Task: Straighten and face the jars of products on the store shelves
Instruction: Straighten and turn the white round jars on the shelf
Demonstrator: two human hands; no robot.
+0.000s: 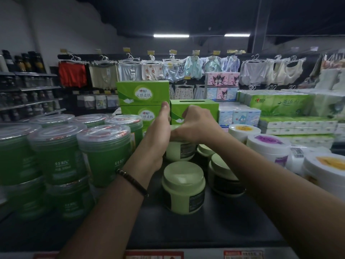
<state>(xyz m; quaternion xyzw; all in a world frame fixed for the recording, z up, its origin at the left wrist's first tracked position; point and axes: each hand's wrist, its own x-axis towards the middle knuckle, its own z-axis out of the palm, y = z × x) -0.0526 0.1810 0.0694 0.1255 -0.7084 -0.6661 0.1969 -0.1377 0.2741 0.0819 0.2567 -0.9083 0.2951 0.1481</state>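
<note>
Work stood at the facing step: left hand (158, 133) clasped the side and right hand (196, 126) gripped the top of the pale green round plastic jar (180, 152) far back on the dark shelf (214, 227), barcode showing, so the next move likely called for turning it label-forward

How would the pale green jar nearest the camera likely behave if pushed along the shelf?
The pale green jar looks squat and wide, so it would probably slide rather than tip. Its smooth, glossy wall may be slippery to grip. On its side, the round body would likely roll.
</note>
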